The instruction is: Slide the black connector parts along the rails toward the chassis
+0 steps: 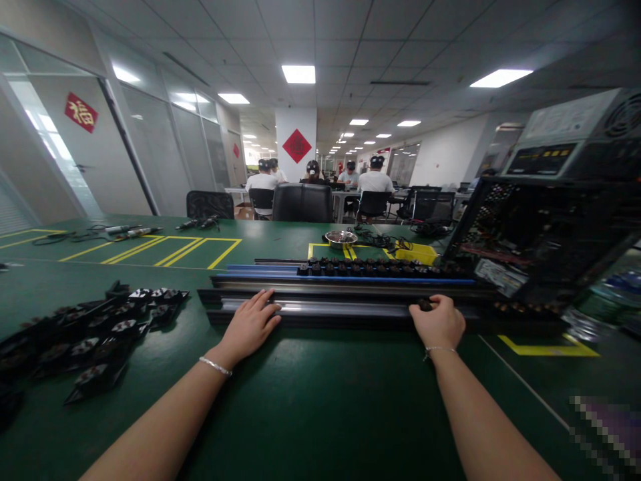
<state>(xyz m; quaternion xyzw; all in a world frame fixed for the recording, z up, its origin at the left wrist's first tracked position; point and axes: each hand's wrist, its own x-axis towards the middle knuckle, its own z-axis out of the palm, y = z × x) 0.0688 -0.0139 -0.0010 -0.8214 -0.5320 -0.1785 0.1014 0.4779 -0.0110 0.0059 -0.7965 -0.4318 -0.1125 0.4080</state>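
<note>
A long dark metal rail point(340, 308) lies across the green table in front of me. My left hand point(249, 325) rests flat on the rail's left end, fingers spread. My right hand point(438, 322) is curled over a small black part point(424, 305) sitting in the rail further right. Behind it lies a second rail point(280, 269) with a blue strip, carrying a row of small black parts point(370, 269).
A pile of black and white parts point(95, 337) lies at the left. An open computer case point(541, 234) stands at the right with a grey unit point(575, 137) on top. A metal bowl point(340, 238) and cables sit further back. Several people sit at a far table.
</note>
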